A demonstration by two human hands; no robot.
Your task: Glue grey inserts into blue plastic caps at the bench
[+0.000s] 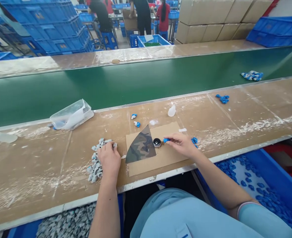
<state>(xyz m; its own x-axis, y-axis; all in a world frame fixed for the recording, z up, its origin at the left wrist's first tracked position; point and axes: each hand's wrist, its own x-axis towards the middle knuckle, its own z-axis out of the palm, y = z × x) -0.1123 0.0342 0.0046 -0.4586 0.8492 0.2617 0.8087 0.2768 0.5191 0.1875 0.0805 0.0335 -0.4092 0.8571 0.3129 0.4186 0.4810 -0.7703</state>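
My left hand point(109, 158) rests over a heap of small grey plastic-looking pieces point(94, 167). Its thumb and fingers are pinched on one grey piece at their tips. Between the thumb and fingers of my right hand point(182, 143) is a small blue piece point(166, 140), just right of a round black-topped pot point(157, 142). The pot stands on a flat cardboard sheet point(138, 168), beside a camouflage-patterned wedge point(142, 145). A few more blue pieces point(195, 141) lie behind my right wrist.
A clear plastic container point(73, 115) lies left, and a small white bottle point(171, 111) stands beyond the cardboard. Two blue-and-white pieces point(137, 124) lie nearby. Past the bench runs a green conveyor belt point(126, 77). Below the edge are bins of grey pieces point(66, 221) and blue pieces point(267, 195).
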